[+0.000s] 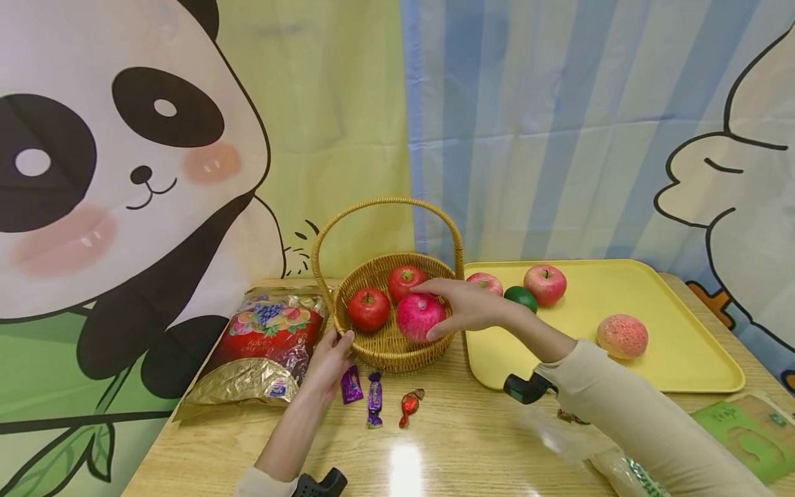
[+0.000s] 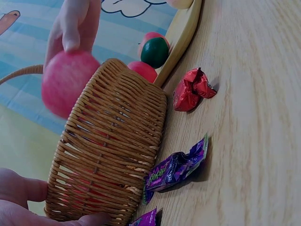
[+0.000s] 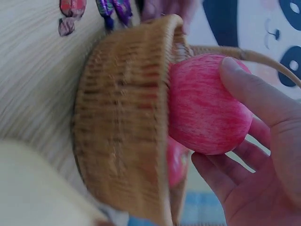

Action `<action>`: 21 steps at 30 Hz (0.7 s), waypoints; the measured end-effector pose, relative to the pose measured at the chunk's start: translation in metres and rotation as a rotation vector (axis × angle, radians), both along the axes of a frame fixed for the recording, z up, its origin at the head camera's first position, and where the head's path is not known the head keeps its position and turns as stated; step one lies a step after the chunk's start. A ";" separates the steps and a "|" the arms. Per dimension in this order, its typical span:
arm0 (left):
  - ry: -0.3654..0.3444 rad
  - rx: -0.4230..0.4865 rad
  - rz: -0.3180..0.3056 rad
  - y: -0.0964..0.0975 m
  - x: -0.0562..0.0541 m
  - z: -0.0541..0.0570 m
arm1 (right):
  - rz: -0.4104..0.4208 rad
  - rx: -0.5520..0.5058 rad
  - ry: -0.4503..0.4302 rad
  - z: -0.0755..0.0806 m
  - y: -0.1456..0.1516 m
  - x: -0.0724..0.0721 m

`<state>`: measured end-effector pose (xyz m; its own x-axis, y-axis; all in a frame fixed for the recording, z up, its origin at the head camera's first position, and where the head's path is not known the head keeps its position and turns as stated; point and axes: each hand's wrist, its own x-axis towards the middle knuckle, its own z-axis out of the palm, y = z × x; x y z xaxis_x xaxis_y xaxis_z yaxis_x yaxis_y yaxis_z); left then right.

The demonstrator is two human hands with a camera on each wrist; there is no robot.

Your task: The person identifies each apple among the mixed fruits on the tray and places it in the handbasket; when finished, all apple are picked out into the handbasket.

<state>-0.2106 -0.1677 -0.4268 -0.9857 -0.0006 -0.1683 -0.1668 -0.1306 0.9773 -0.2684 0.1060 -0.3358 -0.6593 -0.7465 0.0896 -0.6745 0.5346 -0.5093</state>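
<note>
My right hand holds a pink apple, thumb on one side and fingers on the other. The apple is at the mouth of a wicker basket, partly above the rim in the right wrist view. Inside the basket are two round red fruits, glossy and greenish at the stem. My left hand grips the basket's near left rim, thumb at the top edge and fingers against the outside wall in the left wrist view. The basket's tall arched handle stands upright.
Right of the basket, a yellow tray bears two apples, a green fruit and a speckled peach-like fruit. Wrapped candies lie before the basket. A candy bag sits left, a green packet right.
</note>
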 end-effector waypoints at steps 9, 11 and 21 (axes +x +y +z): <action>-0.001 0.008 -0.002 0.000 0.001 0.000 | 0.025 0.090 -0.035 -0.028 -0.057 -0.012; 0.007 0.005 -0.008 0.000 0.002 0.001 | 0.023 0.093 -0.055 -0.032 -0.063 -0.012; 0.008 0.007 -0.003 -0.001 0.002 0.000 | 0.000 0.096 -0.082 -0.041 -0.079 -0.016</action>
<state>-0.2084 -0.1684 -0.4263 -0.9870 0.0037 -0.1606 -0.1596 -0.1369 0.9776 -0.2839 0.0266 -0.3767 -0.6614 -0.7492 -0.0364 -0.6327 0.5833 -0.5094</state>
